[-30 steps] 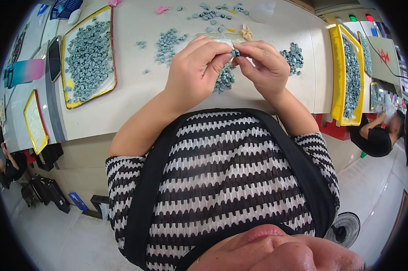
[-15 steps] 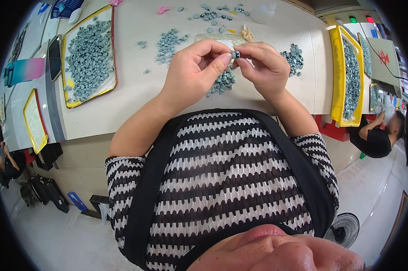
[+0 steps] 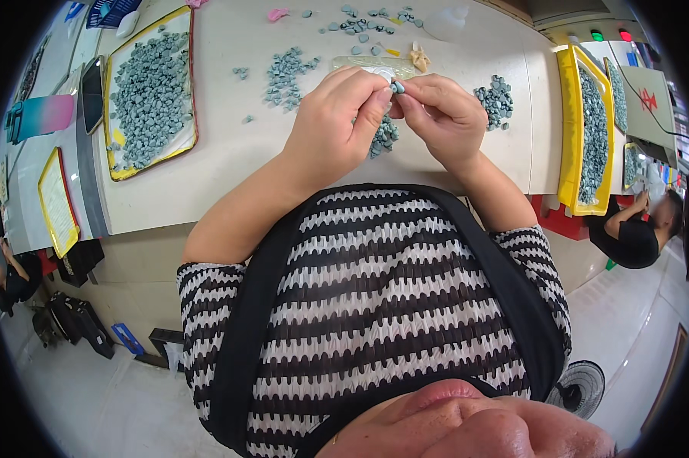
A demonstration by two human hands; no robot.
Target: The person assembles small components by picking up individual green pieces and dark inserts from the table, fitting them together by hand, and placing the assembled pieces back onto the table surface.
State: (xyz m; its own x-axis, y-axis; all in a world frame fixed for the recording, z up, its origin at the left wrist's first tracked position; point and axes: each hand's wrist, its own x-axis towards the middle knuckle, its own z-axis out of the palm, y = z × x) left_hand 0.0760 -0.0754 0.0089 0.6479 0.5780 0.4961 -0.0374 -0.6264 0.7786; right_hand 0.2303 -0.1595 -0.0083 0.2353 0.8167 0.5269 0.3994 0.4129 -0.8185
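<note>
Over the white table, my left hand (image 3: 343, 114) and my right hand (image 3: 447, 118) meet with their fingertips closed on one small grey-green piece (image 3: 397, 87), smooth and pebble-like. Finger and thumb of each hand pinch it from opposite sides. Beneath them is a small pile of like pieces (image 3: 384, 139), partly hidden by my hands. A looser group of pieces (image 3: 285, 76) is spread to the left of my left hand. Right of my right hand sits a pile of darker-looking pieces (image 3: 497, 101).
A yellow-rimmed tray (image 3: 193, 114) full of pieces stands at left, a yellow bin (image 3: 564, 153) of them at right. Scattered pieces (image 3: 363, 27) and a pink scrap (image 3: 278, 14) lie at the back. A phone-like black device (image 3: 92, 95) rests far left. A co-worker (image 3: 634, 233) sits far right.
The small piece has been turned between my fingertips, and now shows a paler side. My left hand has rolled slightly; both hands stay in nearly the same place.
</note>
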